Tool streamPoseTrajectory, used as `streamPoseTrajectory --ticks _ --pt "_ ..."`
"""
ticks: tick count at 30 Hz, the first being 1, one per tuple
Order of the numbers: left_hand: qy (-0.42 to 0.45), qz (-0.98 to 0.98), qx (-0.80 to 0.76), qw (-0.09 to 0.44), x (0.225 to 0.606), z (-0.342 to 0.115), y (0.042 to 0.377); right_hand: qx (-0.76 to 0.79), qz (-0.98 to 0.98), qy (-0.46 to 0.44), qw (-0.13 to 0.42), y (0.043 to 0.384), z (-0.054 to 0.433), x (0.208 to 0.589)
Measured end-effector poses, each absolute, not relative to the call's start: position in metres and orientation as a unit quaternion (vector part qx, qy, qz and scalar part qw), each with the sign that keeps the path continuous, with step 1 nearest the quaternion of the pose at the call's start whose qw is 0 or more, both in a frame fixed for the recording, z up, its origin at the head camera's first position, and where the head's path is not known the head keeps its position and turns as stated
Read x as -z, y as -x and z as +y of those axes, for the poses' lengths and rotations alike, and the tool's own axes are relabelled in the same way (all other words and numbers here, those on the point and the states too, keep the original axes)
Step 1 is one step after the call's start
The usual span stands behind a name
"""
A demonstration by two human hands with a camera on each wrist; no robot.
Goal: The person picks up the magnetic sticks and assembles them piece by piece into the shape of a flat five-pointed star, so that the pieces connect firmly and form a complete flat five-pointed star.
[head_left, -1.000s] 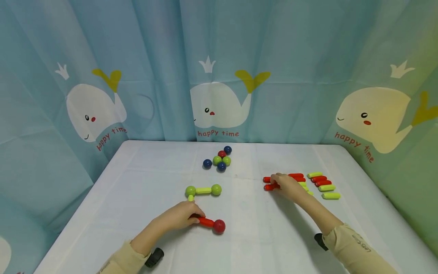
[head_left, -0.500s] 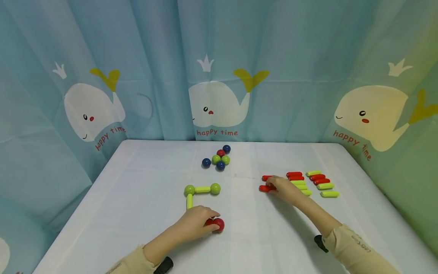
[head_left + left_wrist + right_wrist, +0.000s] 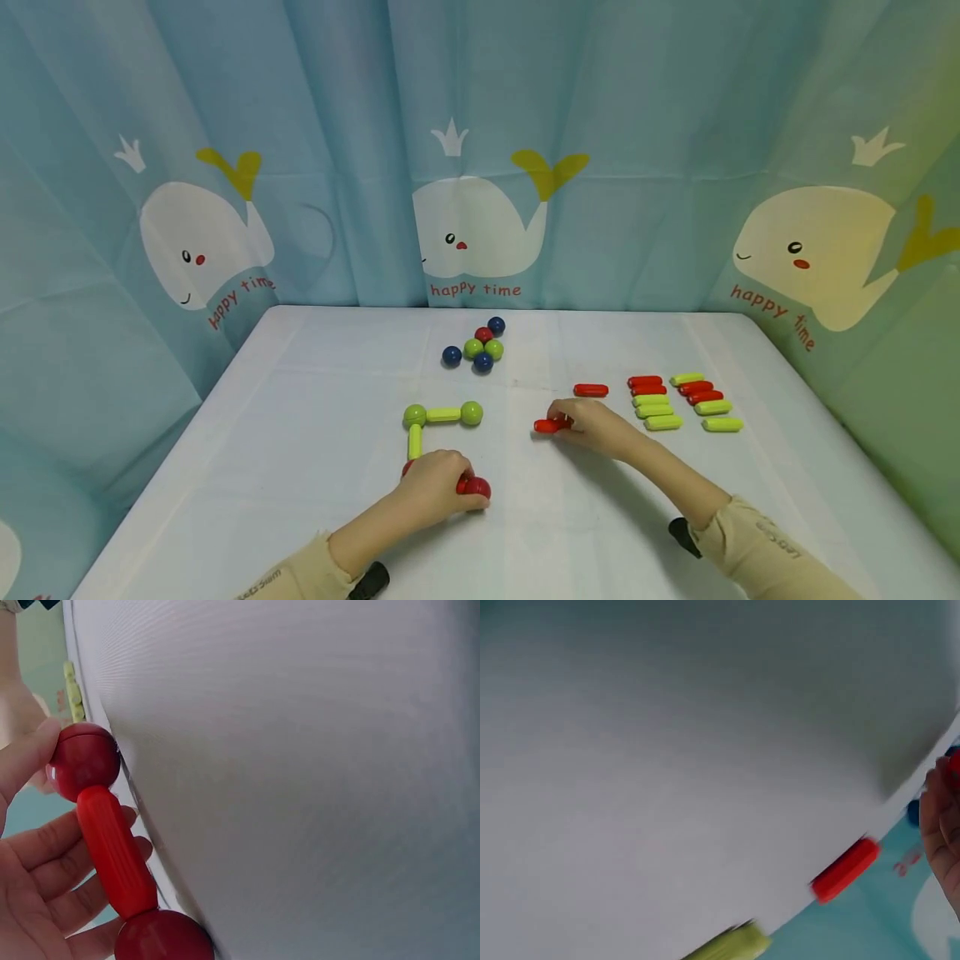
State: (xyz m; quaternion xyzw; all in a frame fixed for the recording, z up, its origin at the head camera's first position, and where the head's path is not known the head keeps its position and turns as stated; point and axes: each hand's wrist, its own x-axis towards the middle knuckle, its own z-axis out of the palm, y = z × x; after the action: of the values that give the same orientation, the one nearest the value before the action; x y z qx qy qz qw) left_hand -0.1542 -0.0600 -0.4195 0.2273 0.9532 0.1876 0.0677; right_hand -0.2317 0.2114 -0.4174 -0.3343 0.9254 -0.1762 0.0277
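My left hand point(image 3: 433, 490) holds a red ball point(image 3: 84, 761) between thumb and fingers. A red rod point(image 3: 116, 851) joins that ball to a second red ball point(image 3: 165, 939), and the fingers lie along the rod. Beyond this hand a light green rod point(image 3: 415, 442) runs up to a green ball point(image 3: 415, 416), which another green rod point(image 3: 443, 414) links to a further green ball point(image 3: 472, 412). My right hand point(image 3: 596, 427) pinches a loose red rod point(image 3: 550, 426) by one end, to the right of the joined pieces.
Loose blue, green and red balls point(image 3: 483, 362) are grouped at the back middle of the white table point(image 3: 330, 358). One red rod point(image 3: 591, 390) lies just beyond my right hand. Several red and green rods point(image 3: 651, 410) lie in two columns at the right. A whale-print curtain point(image 3: 345, 167) hangs behind.
My left hand has shifted right along the red rod to the ball at its end. My right hand has drawn one red rod leftward and nearer, away from the other rods.
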Motion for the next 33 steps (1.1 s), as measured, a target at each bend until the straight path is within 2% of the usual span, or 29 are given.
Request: streamPoseTrajectory --ticks 6,17,22,33 --pt "-0.225 0.952 -0.202 0.058 0.421 -0.059 0.154 0.24 0.891 0.378 0.067 0.224 0.193 0.416" --pt "-0.228 0.949 -0.211 0.052 0.421 -0.06 0.152 0.3 0.847 0.407 0.164 0.213 0.162 0.417" --pt "-0.233 0.947 -0.215 0.045 0.42 -0.062 0.153 0.3 0.832 0.431 0.178 0.213 0.153 0.418" --pt "-0.234 0.949 -0.207 0.036 0.42 -0.058 0.152 0.276 0.839 0.44 0.165 0.219 0.148 0.417"
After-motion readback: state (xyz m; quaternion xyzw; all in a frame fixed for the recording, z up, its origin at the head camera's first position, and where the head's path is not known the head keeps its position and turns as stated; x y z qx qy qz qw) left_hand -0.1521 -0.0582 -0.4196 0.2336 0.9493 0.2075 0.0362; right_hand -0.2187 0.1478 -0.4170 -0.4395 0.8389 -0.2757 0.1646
